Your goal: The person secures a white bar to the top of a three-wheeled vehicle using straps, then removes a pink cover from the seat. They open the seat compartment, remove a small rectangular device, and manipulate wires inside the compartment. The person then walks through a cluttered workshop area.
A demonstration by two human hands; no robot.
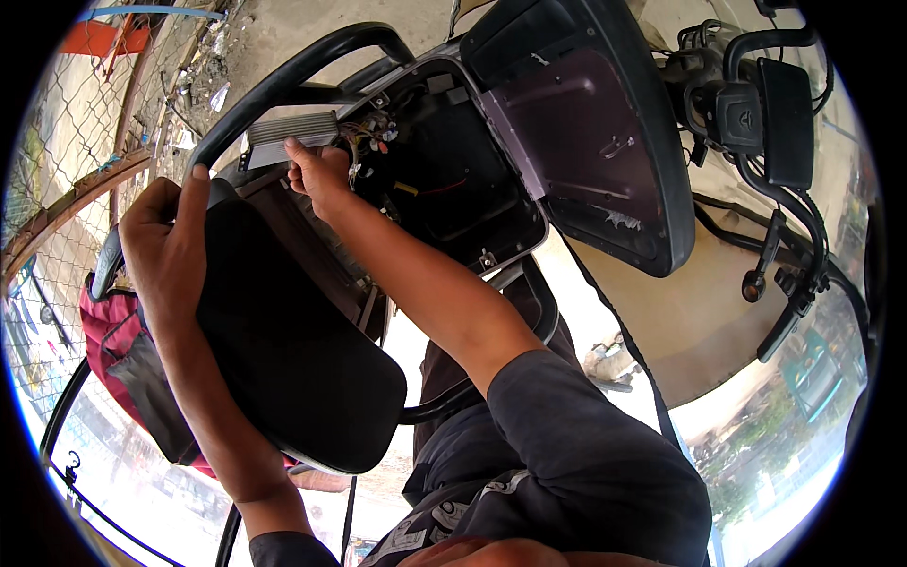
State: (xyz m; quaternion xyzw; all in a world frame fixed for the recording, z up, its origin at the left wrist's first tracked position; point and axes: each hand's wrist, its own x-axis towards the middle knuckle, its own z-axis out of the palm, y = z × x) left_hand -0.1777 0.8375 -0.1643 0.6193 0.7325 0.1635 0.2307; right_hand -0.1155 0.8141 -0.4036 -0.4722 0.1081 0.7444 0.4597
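Silver finned box [276, 137]: keep steady, wires [359, 130] slack.
Right hand [321, 178]: fingers clamped on box.
Left hand [168, 246]: fingers' closure unclear.

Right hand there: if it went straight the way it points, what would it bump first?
Past the silver finned box in the right hand, probably the black tube rail, though depth is unclear.

Light: bright daylight, catching finned metal box [283, 134] | Glare: lower left and right washed white | Shadow: storage compartment [458, 180] near-black | Edges: fisheye bending, black vignette, blue fringe | Focus: far background soft
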